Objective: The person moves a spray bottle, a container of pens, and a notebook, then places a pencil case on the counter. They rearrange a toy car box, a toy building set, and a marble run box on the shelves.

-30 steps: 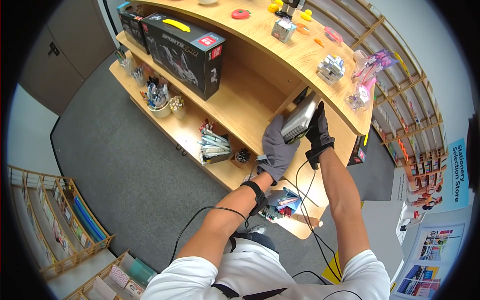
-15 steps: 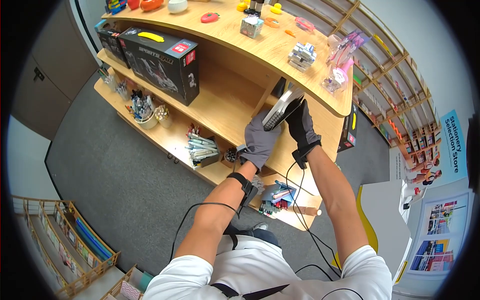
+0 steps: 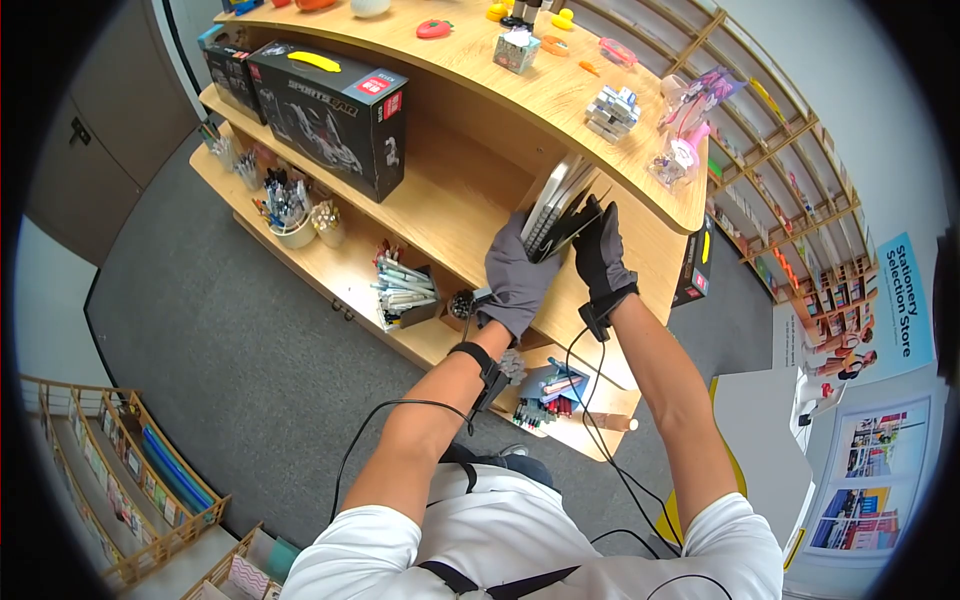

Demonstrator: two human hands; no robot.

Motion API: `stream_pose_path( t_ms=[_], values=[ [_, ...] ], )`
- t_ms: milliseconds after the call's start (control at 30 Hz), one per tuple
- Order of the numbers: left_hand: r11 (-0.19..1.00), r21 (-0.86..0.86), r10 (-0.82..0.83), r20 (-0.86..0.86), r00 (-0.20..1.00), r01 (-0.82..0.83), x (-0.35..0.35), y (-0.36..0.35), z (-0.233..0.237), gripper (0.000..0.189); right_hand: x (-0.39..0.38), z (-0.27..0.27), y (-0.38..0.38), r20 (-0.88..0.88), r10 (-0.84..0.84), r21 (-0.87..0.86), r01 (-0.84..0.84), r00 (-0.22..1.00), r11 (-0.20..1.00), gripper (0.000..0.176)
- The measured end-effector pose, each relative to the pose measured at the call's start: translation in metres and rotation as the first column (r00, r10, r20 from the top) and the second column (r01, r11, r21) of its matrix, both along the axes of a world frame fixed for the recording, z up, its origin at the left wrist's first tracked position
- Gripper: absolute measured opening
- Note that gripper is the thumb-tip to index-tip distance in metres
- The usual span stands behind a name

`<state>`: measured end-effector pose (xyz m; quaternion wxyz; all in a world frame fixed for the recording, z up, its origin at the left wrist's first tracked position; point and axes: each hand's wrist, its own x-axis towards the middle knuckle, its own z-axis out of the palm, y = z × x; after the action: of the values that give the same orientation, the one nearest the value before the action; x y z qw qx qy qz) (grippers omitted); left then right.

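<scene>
A small stack of spiral-bound notebooks [image 3: 548, 205] stands upright and tilted in the shelf opening beneath the top board. My left hand [image 3: 518, 275], in a grey glove, is closed around the stack's left side and lower edge, its fingertips hidden behind the notebooks. On the right side, my right hand [image 3: 605, 255], in a black and grey glove, pinches the upper edge of a dark-covered notebook [image 3: 570, 225] that leans away from the lighter ones. Both wrists wear black straps with cables.
A black sports car box [image 3: 330, 120] sits on the middle shelf at left. Below are cups of pens [image 3: 290, 215] and a box of markers [image 3: 405, 290]. A block model [image 3: 612, 112] and small toys stand on the top board. Wall racks [image 3: 790, 150] rise at right.
The notebooks have shifted slightly left and stand more upright. My right hand has slid down from over their top, and a gap shows between the dark notebook and the lighter ones.
</scene>
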<state>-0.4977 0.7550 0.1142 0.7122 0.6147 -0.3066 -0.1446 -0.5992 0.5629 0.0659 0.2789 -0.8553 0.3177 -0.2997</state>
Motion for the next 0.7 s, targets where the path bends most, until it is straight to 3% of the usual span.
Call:
stream_pose_path(
  t_ms=[133, 233, 333, 367, 433, 500, 633, 700],
  values=[
    [0.993, 0.117, -0.004, 0.087, 0.996, -0.006, -0.003, -0.006, -0.017, 0.068, 0.0, -0.014, -0.002, 0.039, 0.008, 0.129, -0.013, 0.999, 0.992, 0.071],
    [0.931, 0.061, 0.34, 0.219, 0.915, -0.36, -0.025, -0.019, -0.029, 0.079, 0.007, -0.007, 0.009, 0.166, 0.054, 0.288, -0.101, 0.985, 0.952, 0.071],
    [0.942, 0.158, 0.285, 0.095, 0.954, -0.297, -0.033, -0.026, -0.014, 0.09, 0.004, 0.033, 0.034, -0.149, 0.005, -0.077, -0.017, 0.989, 0.997, 0.055],
    [0.943, 0.201, 0.264, 0.032, 0.964, -0.264, -0.033, -0.028, -0.007, 0.095, 0.008, 0.028, 0.024, -0.149, 0.005, -0.08, -0.017, 0.989, 0.997, 0.055],
    [0.941, 0.234, 0.247, 0.017, 0.969, -0.244, -0.032, -0.033, -0.003, 0.099, 0.023, -0.003, -0.013, 0.146, -0.065, 0.436, -0.005, 0.987, 0.9, 0.045],
    [0.933, 0.298, 0.215, -0.01, 0.976, -0.203, -0.03, -0.042, -0.002, 0.106, 0.03, -0.006, -0.023, 0.265, -0.156, 0.653, -0.058, 0.952, 0.755, 0.044],
    [0.872, 0.346, 0.326, 0.117, 0.938, -0.346, -0.03, -0.07, -0.023, 0.114, 0.037, 0.003, -0.022, 0.249, -0.112, 0.547, -0.044, 0.962, 0.836, 0.057],
    [0.878, 0.341, 0.319, 0.109, 0.941, -0.337, -0.027, -0.076, -0.03, 0.117, 0.045, 0.018, -0.013, 0.377, -0.203, 0.724, -0.151, 0.904, 0.673, 0.062]
  ],
)
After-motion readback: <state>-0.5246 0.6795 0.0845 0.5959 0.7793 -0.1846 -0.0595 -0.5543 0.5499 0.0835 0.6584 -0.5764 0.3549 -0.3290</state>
